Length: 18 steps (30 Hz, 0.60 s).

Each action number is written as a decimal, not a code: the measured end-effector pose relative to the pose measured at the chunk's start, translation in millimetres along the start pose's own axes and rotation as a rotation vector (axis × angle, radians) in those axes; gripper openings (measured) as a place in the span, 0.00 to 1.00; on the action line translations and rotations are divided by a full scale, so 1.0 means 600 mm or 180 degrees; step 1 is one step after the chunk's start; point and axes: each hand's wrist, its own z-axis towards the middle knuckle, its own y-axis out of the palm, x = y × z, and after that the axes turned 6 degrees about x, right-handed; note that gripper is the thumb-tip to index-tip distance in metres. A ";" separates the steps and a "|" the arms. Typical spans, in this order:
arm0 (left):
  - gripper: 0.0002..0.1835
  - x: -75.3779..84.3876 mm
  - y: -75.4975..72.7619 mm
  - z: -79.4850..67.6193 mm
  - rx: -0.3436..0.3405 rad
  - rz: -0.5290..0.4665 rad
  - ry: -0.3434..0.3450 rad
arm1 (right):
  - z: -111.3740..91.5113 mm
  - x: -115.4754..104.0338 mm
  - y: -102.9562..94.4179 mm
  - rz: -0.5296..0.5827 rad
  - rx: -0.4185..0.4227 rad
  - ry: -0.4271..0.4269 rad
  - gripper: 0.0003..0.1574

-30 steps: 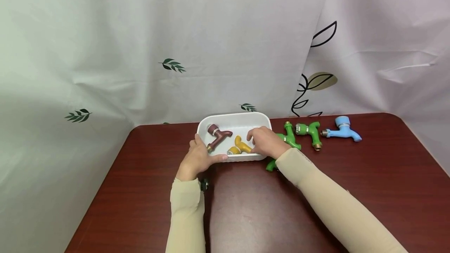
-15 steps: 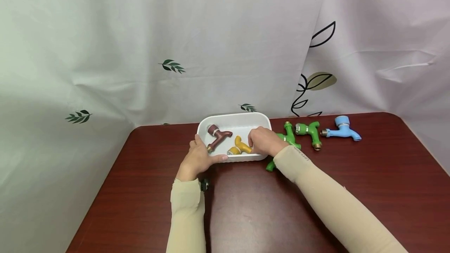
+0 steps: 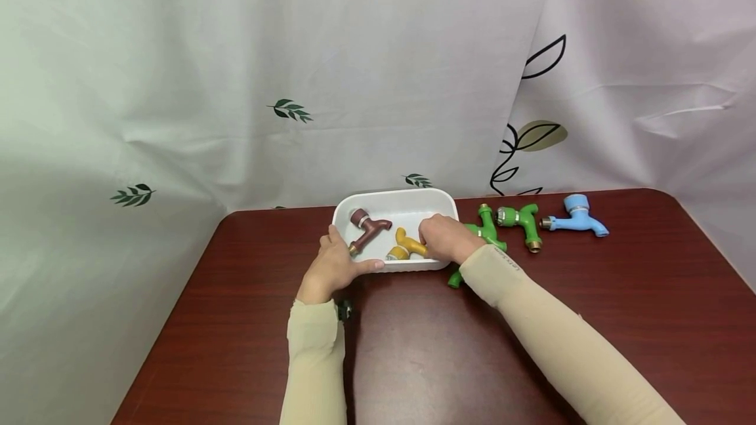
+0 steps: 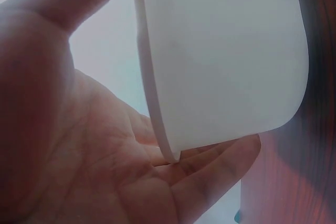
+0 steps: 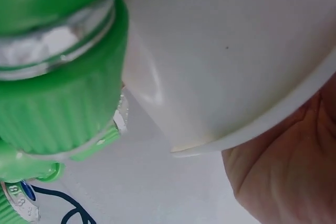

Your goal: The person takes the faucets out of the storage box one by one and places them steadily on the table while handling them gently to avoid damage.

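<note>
A white tray (image 3: 397, 198) stands at the back of the table. My left hand (image 3: 328, 266) grips its near left corner, thumb along the front rim and fingers against the left side; the left wrist view shows the fingers on the tray wall (image 4: 226, 61). Inside lie a maroon tap (image 3: 369, 231) and a yellow tap (image 3: 407, 243). My right hand (image 3: 447, 239) reaches over the right part of the tray, fingers curled at the yellow tap's right end, which they hide. In the right wrist view, that hand (image 5: 289, 177) is beyond the tray rim.
Right of the tray lie several green taps, one (image 3: 486, 227) partly behind my right hand and another (image 3: 522, 223) farther right. A light blue tap (image 3: 575, 216) lies beyond them on the brown table (image 3: 620, 294). A pale curtain (image 3: 354, 84) hangs behind.
My right fingers have closed at the yellow tap's right end, and that tap has shifted slightly right in the tray. The left hand has kept its hold.
</note>
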 end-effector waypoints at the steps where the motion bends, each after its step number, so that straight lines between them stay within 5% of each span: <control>1: 0.71 0.000 0.000 0.000 0.0005 -0.0011 0.0011 | 0.000 0.000 0.000 0.0000 0.0008 -0.0008 0.07; 18: 0.71 0.004 0.002 -0.002 0.0002 -0.0075 -0.0043 | -0.008 0.006 0.009 0.0165 0.0364 -0.0059 0.06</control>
